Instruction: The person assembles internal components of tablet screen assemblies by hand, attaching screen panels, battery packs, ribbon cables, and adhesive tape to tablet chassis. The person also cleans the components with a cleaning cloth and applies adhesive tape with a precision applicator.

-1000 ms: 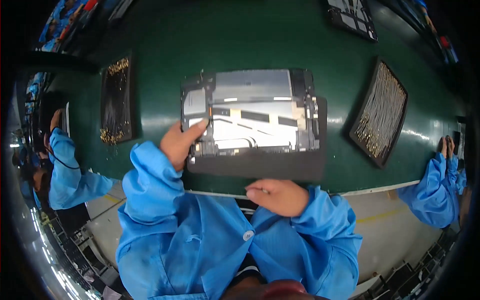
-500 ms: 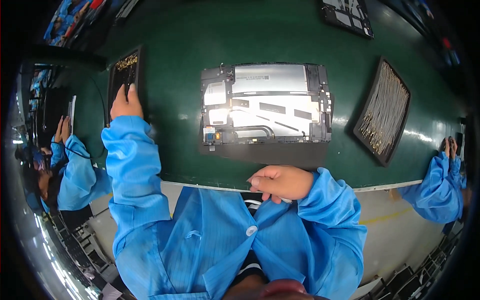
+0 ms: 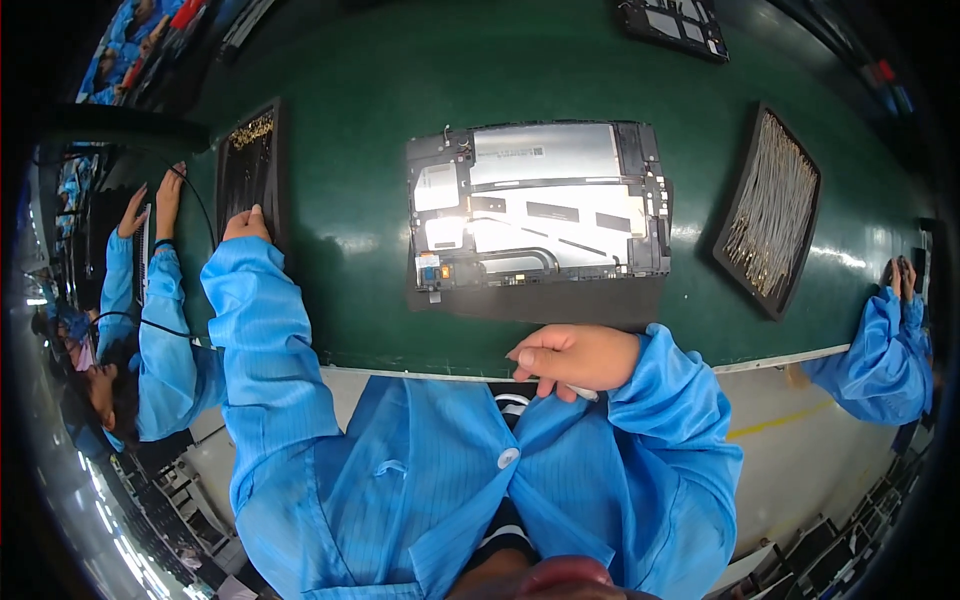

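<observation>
My left hand (image 3: pixel 246 225) is at the near part of a black tray (image 3: pixel 281 160), its fingers curled together. Dark thin cables (image 3: pixel 243 185) with gold ends (image 3: pixel 252 132) lie in that tray; whatever is between my fingers is too small to make out. Close to the table's front edge, my right hand (image 3: pixel 582 358) is closed around a thin pale stick-like tool (image 3: pixel 584 394), most of it hidden in the palm. Between and beyond my hands lies an opened flat device (image 3: pixel 545 205), with silver panels and a black frame, on a dark sheet (image 3: pixel 560 304).
On the right, a second black tray (image 3: pixel 722 252) holds many grey cables (image 3: pixel 770 200) with gold ends. Another opened device (image 3: pixel 678 26) sits at the far edge of the green table (image 3: pixel 350 300). Co-workers in blue sleeves (image 3: pixel 168 350) work at left and right.
My left hand has drawn back toward me along the tray, and its fingers have curled in. My right hand keeps its hold. The left co-worker's hands have moved farther up.
</observation>
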A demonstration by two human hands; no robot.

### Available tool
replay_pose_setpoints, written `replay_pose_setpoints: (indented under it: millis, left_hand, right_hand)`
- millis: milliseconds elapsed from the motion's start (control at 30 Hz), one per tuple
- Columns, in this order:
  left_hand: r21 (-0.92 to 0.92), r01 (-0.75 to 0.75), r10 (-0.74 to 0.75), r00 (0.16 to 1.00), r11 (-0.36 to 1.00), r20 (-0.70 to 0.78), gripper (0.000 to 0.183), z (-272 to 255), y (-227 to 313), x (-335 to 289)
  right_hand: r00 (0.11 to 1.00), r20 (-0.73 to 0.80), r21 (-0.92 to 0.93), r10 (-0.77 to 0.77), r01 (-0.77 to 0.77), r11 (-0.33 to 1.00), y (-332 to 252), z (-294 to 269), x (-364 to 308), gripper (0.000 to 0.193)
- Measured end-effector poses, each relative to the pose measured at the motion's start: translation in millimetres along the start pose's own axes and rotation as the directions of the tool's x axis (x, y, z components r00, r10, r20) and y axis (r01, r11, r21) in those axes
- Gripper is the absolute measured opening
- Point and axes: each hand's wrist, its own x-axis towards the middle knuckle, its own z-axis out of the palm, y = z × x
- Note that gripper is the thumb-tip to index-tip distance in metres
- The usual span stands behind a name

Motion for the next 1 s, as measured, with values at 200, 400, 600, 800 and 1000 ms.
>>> replay_pose_setpoints:
  millis: [200, 400, 600, 800, 1000]
  left_hand:
    - [-0.067, -0.151, 0.13, 0.959, 0.986, -0.251, 0.035, -10.7, 11.3, -18.2]
    - [-0.144, -0.591, 0.52, 0.781, 0.793, -0.345, 0.022, -30.0, 59.2, -91.4]
    - [-0.21, -0.928, 0.922, 0.346, 0.309, -0.175, 0.014, -29.0, 83.8, -168.0]
    - [-0.237, -0.918, 0.923, 0.356, 0.317, -0.143, 0.016, -40.9, 85.9, -192.6]
    - [-0.236, -0.927, 0.938, 0.325, 0.29, -0.123, 0.018, -43.9, 83.7, -198.2]
  right_hand:
    - [1.0, 0.011, -0.008, -0.008, 0.008, 1.0, -0.9, -0.2, 0.4, 0.046]
    - [0.994, -0.11, 0.018, 0.025, -0.024, 1.0, -11.3, 7.2, 6.7, 0.042]
    - [0.962, -0.274, 0.042, 0.007, 0.004, 0.999, -24.2, 15.8, 8.0, 0.044]
    - [0.863, -0.46, 0.051, -0.209, 0.261, 0.964, -51.7, 11.7, 2.4, 0.053]
    - [0.813, -0.554, 0.228, -0.177, 0.353, 0.908, -56.0, 1.0, 2.9, 0.041]
